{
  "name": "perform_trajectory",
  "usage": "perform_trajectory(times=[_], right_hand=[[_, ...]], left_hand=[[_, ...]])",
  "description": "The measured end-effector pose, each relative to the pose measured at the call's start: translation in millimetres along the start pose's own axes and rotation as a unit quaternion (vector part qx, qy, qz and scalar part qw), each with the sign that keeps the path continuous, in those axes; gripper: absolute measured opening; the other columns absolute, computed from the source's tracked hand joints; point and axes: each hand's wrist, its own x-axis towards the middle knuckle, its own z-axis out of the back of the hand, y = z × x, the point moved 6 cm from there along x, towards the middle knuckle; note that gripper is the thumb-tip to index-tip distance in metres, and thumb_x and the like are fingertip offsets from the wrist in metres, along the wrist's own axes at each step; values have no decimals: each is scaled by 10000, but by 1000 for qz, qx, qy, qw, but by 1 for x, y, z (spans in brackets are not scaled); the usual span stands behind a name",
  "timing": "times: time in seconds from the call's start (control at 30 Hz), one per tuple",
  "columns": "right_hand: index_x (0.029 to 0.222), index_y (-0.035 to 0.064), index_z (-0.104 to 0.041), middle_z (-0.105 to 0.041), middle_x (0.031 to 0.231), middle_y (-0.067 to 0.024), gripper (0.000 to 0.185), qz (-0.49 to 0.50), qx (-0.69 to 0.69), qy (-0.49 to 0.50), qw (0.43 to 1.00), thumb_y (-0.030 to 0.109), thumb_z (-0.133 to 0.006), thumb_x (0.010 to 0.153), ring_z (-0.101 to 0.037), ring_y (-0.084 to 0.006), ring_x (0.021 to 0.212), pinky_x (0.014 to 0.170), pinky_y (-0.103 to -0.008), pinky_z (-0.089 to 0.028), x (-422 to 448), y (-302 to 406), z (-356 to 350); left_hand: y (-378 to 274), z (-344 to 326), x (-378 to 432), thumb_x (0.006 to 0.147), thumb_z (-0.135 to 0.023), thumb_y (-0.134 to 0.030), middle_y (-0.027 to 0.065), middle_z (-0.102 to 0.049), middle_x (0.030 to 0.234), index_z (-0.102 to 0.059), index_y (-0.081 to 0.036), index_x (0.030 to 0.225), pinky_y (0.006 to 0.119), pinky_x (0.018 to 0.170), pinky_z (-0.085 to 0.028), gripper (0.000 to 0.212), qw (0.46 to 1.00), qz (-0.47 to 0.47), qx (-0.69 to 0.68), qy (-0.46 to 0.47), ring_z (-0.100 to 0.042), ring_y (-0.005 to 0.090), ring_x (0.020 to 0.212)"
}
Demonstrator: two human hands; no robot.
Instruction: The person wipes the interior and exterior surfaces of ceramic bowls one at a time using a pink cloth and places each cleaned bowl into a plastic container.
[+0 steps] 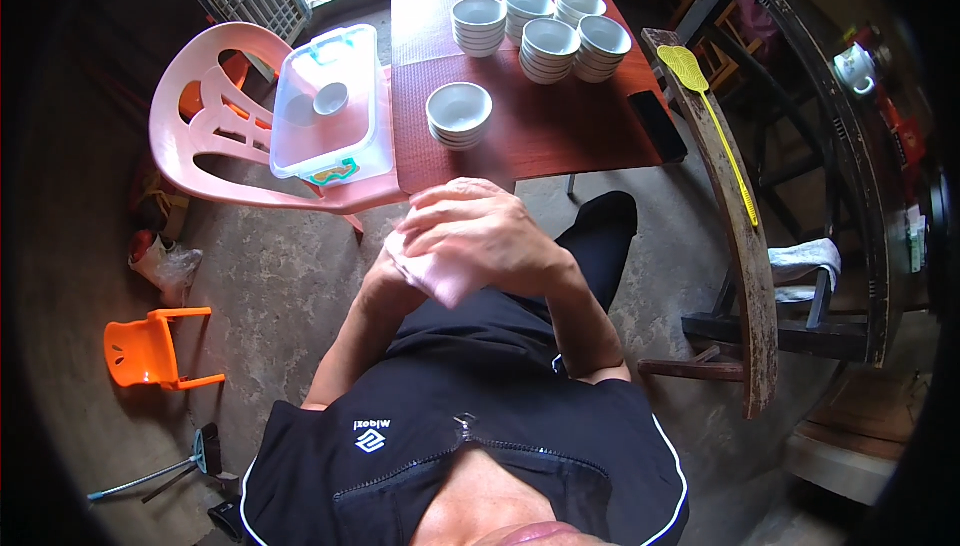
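Both my hands are together in front of my torso, just off the table's near edge. A pale pink cloth (448,281) is bunched between them. My right hand (501,234) lies over the cloth with its fingers curled, slightly blurred. Under it, my left hand (384,276) grips the cloth from the left, its fingers mostly hidden. Whether something is wrapped inside cannot be seen. Nearest to the hands on the table is a short stack of white bowls (459,112). Farther back stand several taller bowl stacks (550,54).
A clear plastic box (322,159) with one small bowl (331,98) sits on a pink chair (176,125), left of the reddish table (540,148). A black phone-like object (657,125) lies at its right edge. A wooden bench (739,276) bears a yellow fly swatter (684,69). An orange chair (142,352) stands left.
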Motion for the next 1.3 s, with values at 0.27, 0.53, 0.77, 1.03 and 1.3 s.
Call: perform_trajectory(times=[0.27,0.53,0.77,1.03,1.3], right_hand=[[1050,16,-613,-569,1152,-179,274,137,-270,-190,934,203,-504,882,-519,-364,1076,953,-473,-392,-47,-18,-24],[1174,112,-609,-484,1233,-190,312,8,-263,-53,963,194,-541,880,-421,-369,1150,987,-459,-363,-15,-18,-17],[983,8,-657,-611,952,-101,274,-188,137,-75,970,180,-459,905,-601,-197,923,808,-318,-487,-19,-68,-8],[919,-14,-612,-601,810,-68,287,-319,212,-90,919,237,-474,924,-600,-173,771,718,-313,-500,-41,-96,3],[861,5,-605,-598,734,-47,272,-199,312,-191,909,247,-497,924,-567,-117,661,612,-269,-470,-38,-74,-2]], left_hand=[[13,20,-5,741,-741,-161,147,-589,1121,-422,12,1278,376,861,-540,649,967,-11,-255,19,-616,266,1025],[-10,12,-1,747,-719,-92,104,-640,1041,-549,25,1151,325,820,-532,453,992,15,-120,36,-646,190,924],[-16,-5,-5,728,-729,-19,51,-664,915,-617,39,1014,252,753,-518,313,989,18,145,29,-627,103,827],[-11,-18,-3,759,-771,-95,10,-660,900,-644,8,999,239,779,-484,291,955,98,266,84,-580,55,813],[-10,-12,-5,704,-764,33,48,-682,922,-653,31,998,260,801,-513,313,969,-12,240,62,-622,93,866]])
